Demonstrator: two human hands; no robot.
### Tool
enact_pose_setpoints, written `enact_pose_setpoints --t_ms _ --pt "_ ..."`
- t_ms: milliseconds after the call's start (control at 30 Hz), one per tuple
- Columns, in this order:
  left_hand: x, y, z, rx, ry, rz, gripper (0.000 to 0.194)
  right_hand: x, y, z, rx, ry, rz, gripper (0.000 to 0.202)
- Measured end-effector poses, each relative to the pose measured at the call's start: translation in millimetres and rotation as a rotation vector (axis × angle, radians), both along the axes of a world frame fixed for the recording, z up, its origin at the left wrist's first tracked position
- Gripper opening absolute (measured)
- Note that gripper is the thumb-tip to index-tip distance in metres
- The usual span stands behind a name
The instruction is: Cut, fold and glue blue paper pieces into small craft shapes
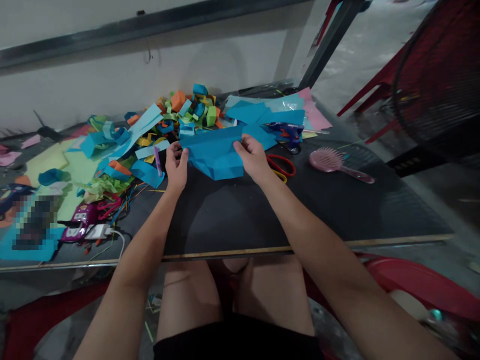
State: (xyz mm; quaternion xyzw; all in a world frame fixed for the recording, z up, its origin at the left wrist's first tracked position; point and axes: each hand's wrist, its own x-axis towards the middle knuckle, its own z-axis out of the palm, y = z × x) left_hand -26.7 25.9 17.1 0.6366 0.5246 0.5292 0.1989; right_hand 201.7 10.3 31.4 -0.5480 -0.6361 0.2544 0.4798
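Observation:
A folded sheet of blue paper [215, 155] is held up over the dark table between my two hands. My left hand [176, 167] pinches its left end, thumb toward me. At the right end, my right hand [252, 155] grips the upper edge between thumb and fingers. A purple pen [157, 161] lies just left of my left hand. Scissors with red and yellow handles [281, 166] rest beside my right wrist, partly hidden by it. Behind the sheet is a heap of small folded paper pieces [187, 107] in orange, green, yellow and blue.
A pink hairbrush [330, 161] and a blue glue gun [290, 134] lie to the right. Blue and pink sheets [313, 110] are stacked behind. At left are yellow paper [48, 162], a purple power strip [80, 220] and a white plug [99, 231]. A fan [442, 75] stands right of the table.

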Motion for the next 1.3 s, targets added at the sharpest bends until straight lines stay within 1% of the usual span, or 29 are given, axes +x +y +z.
enact_pose_setpoints --t_ms 67,133,200,233,300,367,500,633,733,833,933,1100,1200,1300 --pt "2 -1 -0.4 -0.04 -0.105 -0.09 0.075 -2 -1 0.1 0.014 0.045 -0.044 0.056" --pt "7 -4 0.3 -0.08 -0.182 -0.242 0.075 -2 -1 -0.3 0.02 0.066 -0.115 0.061" --pt "15 -9 0.7 -0.115 -0.236 -0.365 0.068 -1 -1 -0.6 0.025 0.067 -0.173 0.065" --pt "19 -11 0.5 -0.133 -0.254 -0.396 0.062 -1 -2 -0.7 0.027 0.063 -0.186 0.066" --pt "26 -15 -0.5 -0.171 -0.293 -0.398 0.051 -1 -3 -0.5 0.029 0.056 -0.19 0.067" --pt "31 -17 -1.3 -0.198 -0.331 -0.352 0.047 -2 -5 -0.1 0.02 0.051 -0.174 0.066" --pt "33 -20 1.5 -0.213 -0.367 -0.261 0.048 -5 -6 0.5 0.0 0.061 -0.145 0.064" --pt "33 -22 5.5 -0.222 -0.377 -0.245 0.049 -7 -6 -0.2 0.004 0.103 -0.126 0.064" --pt "32 -22 5.7 -0.225 -0.378 -0.233 0.051 -7 -5 -1.2 0.016 0.093 -0.136 0.063" --pt "31 -21 4.4 -0.221 -0.376 -0.242 0.05 -7 -4 -1.7 0.043 0.1 -0.121 0.06" --pt "30 -21 2.4 -0.233 -0.382 -0.27 0.05 -6 -2 -1.1 0.055 0.153 -0.098 0.057" --pt "28 -22 1.0 -0.275 -0.327 -0.367 0.039 -5 -1 -1.2 -0.007 0.184 -0.053 0.055" --pt "28 -23 1.9 -0.284 -0.306 -0.387 0.035 -5 -1 -3.2 -0.029 0.17 -0.049 0.055" --pt "29 -22 3.0 -0.285 -0.339 -0.387 0.034 -5 0 -5.4 -0.017 0.177 -0.061 0.055"
